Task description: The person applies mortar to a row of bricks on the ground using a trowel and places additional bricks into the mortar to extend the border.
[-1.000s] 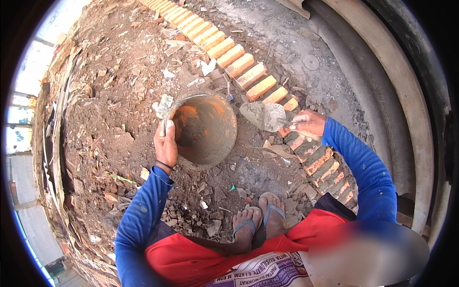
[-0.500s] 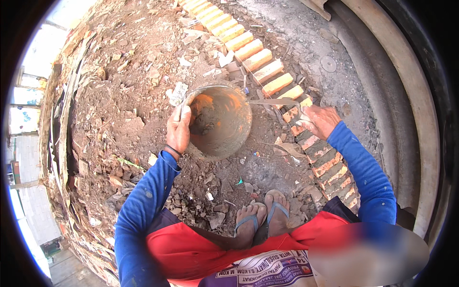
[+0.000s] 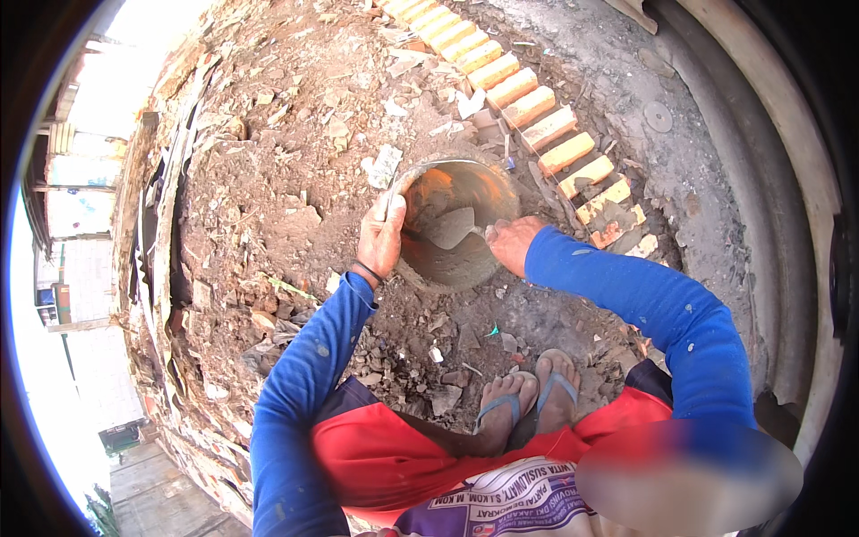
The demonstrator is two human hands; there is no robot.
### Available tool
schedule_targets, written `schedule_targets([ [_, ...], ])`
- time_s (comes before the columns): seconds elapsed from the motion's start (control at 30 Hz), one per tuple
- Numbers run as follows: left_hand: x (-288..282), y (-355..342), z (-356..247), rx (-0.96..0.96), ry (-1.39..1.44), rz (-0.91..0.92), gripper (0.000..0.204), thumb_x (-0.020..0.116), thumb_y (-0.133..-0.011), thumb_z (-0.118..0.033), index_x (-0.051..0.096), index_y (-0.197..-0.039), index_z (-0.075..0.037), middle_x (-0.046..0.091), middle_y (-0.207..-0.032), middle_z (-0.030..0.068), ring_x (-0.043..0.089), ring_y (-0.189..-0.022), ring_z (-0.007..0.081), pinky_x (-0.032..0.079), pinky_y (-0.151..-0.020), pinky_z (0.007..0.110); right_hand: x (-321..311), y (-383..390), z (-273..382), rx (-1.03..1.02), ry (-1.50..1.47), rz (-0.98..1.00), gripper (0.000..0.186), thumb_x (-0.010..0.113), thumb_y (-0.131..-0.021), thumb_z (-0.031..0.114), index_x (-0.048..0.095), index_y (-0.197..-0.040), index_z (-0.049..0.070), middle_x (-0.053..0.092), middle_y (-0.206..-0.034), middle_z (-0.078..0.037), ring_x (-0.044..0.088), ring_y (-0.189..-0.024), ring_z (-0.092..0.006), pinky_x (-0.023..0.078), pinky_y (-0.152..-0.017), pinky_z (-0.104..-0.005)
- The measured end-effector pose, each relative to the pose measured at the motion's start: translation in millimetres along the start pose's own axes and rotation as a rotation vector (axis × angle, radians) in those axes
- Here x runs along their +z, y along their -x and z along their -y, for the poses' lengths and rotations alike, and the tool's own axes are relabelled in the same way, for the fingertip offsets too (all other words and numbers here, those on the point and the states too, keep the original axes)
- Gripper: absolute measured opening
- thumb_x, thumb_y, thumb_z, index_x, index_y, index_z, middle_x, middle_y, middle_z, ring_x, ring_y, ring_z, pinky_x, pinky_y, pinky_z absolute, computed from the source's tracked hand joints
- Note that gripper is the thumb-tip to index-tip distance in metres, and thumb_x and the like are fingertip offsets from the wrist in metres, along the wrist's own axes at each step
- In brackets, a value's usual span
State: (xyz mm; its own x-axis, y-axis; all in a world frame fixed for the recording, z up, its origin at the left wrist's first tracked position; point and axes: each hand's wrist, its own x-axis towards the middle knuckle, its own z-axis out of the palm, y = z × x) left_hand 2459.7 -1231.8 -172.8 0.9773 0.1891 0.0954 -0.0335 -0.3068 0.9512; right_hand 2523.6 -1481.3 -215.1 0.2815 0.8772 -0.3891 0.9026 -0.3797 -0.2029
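Note:
A round bucket with grey mortar and orange stains inside stands tilted on the dirt ahead of my feet. At its left rim, my left hand is closed with the thumb on top. My right hand grips a trowel by its handle, over the bucket's right rim. The blade lies inside the bucket, coated with grey mortar. The handle is mostly hidden by my fingers.
A row of orange bricks set on edge curves along the right, with mortar around the nearer ones. Beyond it runs a grey pipe-like edge. Rubble and broken tile litter the soil at left. My sandalled feet stand close behind the bucket.
My right hand has swung left from above the brick row, bringing the trowel into the bucket. My left hand keeps its hold on the rim. The whole view has shifted slightly.

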Motion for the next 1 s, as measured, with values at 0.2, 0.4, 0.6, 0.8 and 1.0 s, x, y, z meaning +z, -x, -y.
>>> schedule_targets([
  [0.2, 2.5, -1.4, 0.7, 0.000, -0.002, 0.012, 0.036, 0.049, -0.103, -0.020, 0.056, -0.132, 0.002, 0.060, -0.128, 0.0068, 0.051, -0.121, 0.0154, 0.034, -0.107, 0.029, -11.1, 0.6, -11.8, 0.034, -0.059, 0.197, 0.027, 0.057, -0.085, 0.007, 0.063, -0.109, -0.003, 0.067, -0.101, -0.017, 0.069, -0.094, -0.0304, 0.057, -0.078, -0.0406],
  [0.4, 2.5, -5.1, 5.7, -0.088, 0.037, 0.048, 0.035, 0.049, -0.103, -0.021, 0.057, -0.128, 0.002, 0.061, -0.122, 0.0050, 0.052, -0.114, 0.0126, 0.038, -0.102, 0.027, -14.6, 2.7, 0.2, 0.007, -0.137, -0.346, 0.021, 0.055, -0.086, 0.008, 0.064, -0.103, 0.000, 0.065, -0.105, -0.016, 0.068, -0.094, -0.0330, 0.055, -0.082, -0.0437],
  [0.6, 0.7, -4.4, 7.5, -0.086, 0.091, -0.008, 0.034, 0.049, -0.103, -0.021, 0.058, -0.127, 0.002, 0.061, -0.120, 0.0035, 0.052, -0.109, 0.0110, 0.040, -0.097, 0.026, -19.1, -3.1, 7.4, 0.060, -0.060, -0.028, 0.023, 0.058, -0.084, 0.006, 0.062, -0.105, -0.004, 0.064, -0.106, -0.017, 0.068, -0.094, -0.0313, 0.056, -0.080, -0.0397],
  [0.8, 7.6, 0.6, 2.4, -0.073, 0.042, -0.004, 0.037, 0.050, -0.103, -0.023, 0.056, -0.130, 0.001, 0.060, -0.123, 0.0053, 0.052, -0.114, 0.0134, 0.039, -0.101, 0.029, -11.6, 5.9, 2.5, 0.130, -0.069, -0.242, 0.026, 0.058, -0.084, 0.008, 0.065, -0.105, -0.007, 0.068, -0.101, -0.020, 0.068, -0.098, -0.0298, 0.056, -0.080, -0.0395],
  [1.0, 20.3, 8.0, -4.4, -0.013, -0.143, 0.028, 0.039, 0.048, -0.103, -0.023, 0.054, -0.132, 0.002, 0.060, -0.129, 0.0094, 0.052, -0.120, 0.0179, 0.036, -0.104, 0.030, -4.0, 13.7, 3.8, 0.264, -0.272, -0.184, 0.026, 0.057, -0.086, 0.010, 0.069, -0.106, 0.000, 0.068, -0.108, -0.022, 0.066, -0.106, -0.0338, 0.054, -0.087, -0.0445],
])
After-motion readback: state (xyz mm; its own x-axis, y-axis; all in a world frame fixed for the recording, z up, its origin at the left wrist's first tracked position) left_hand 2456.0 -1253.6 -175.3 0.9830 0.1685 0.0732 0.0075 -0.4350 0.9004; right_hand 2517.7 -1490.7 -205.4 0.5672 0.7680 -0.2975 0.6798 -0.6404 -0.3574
